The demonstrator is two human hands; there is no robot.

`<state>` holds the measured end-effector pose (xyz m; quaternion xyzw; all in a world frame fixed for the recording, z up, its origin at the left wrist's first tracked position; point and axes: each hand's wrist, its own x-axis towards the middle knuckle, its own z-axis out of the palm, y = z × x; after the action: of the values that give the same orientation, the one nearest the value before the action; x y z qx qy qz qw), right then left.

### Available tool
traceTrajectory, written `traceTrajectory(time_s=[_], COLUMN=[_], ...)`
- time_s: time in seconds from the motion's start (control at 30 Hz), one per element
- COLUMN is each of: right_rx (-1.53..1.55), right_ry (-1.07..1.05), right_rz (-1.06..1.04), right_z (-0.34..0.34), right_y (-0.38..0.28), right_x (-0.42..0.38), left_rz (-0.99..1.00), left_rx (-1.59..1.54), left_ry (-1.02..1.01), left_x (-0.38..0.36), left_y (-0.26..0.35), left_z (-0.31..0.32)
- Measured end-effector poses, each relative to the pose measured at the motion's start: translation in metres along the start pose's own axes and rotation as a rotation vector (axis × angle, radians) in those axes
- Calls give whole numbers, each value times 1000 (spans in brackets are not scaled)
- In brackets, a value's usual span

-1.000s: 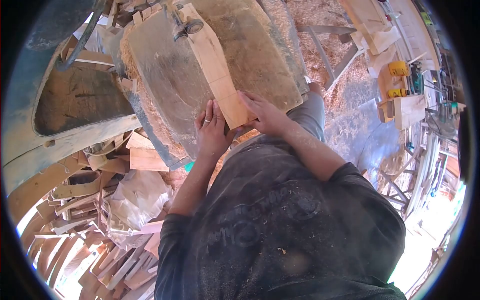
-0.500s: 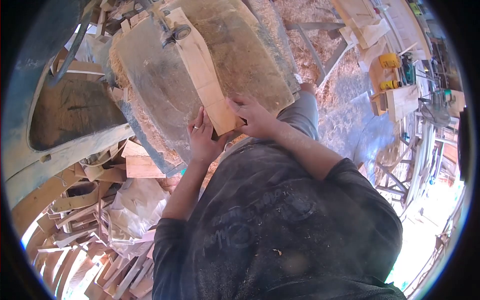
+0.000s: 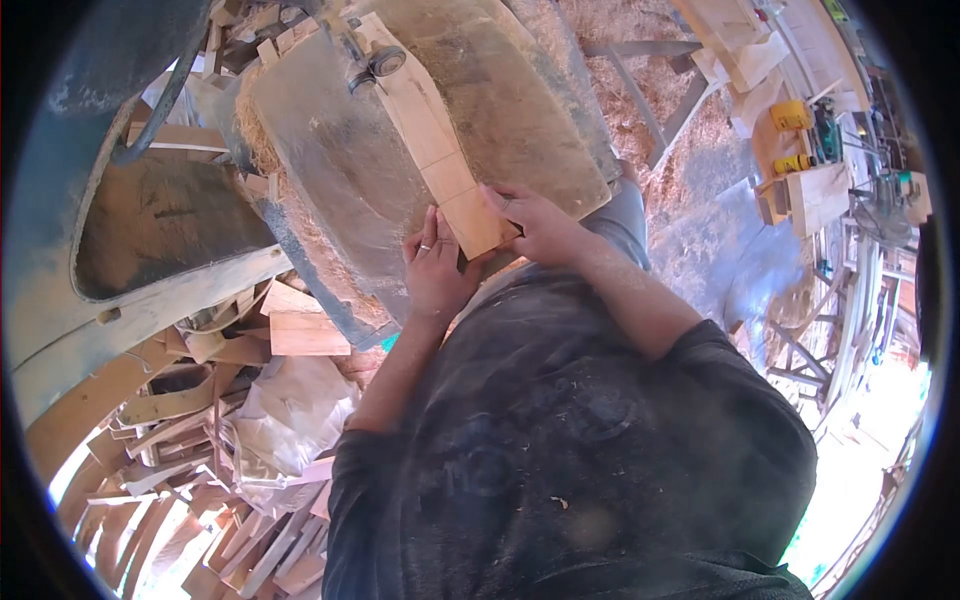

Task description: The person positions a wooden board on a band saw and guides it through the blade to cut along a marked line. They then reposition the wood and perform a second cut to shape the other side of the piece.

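Note:
A long, curved wooden piece with pencil lines across it lies on a dusty machine table. Its far end passes beside the round metal guide of the machine. My left hand grips the near end from the left side, a ring on one finger. On the right side my right hand holds the same end, thumb and fingers against the edge. The undersides of the fingers are hidden.
The large machine frame stands at the left. Below it are piled wood offcuts and a plastic bag. Sawdust covers the floor. Yellow bottles stand among boards at the upper right.
The whole view has shifted, so the table, wood and hands appear further right. Both hands keep their hold at the near end, and more of the pencil lines shows.

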<state>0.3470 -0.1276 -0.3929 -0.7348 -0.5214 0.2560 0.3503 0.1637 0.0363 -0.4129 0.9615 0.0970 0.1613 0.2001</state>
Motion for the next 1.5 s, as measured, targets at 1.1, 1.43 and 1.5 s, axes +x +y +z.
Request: traceTrajectory(time_s=[1.1, 1.43, 1.5], right_rx=[12, 20, 0], right_ry=[38, 42, 62], right_rz=[32, 116, 92], right_z=[-20, -31, -32], right_y=[19, 15, 20], right_x=[18, 24, 25], left_rz=[-88, -129, -136], left_rx=[0, -12, -15], left_ry=[8, -20, -31], left_x=[26, 36, 40], left_y=[12, 12, 12], left_z=[20, 26, 27])
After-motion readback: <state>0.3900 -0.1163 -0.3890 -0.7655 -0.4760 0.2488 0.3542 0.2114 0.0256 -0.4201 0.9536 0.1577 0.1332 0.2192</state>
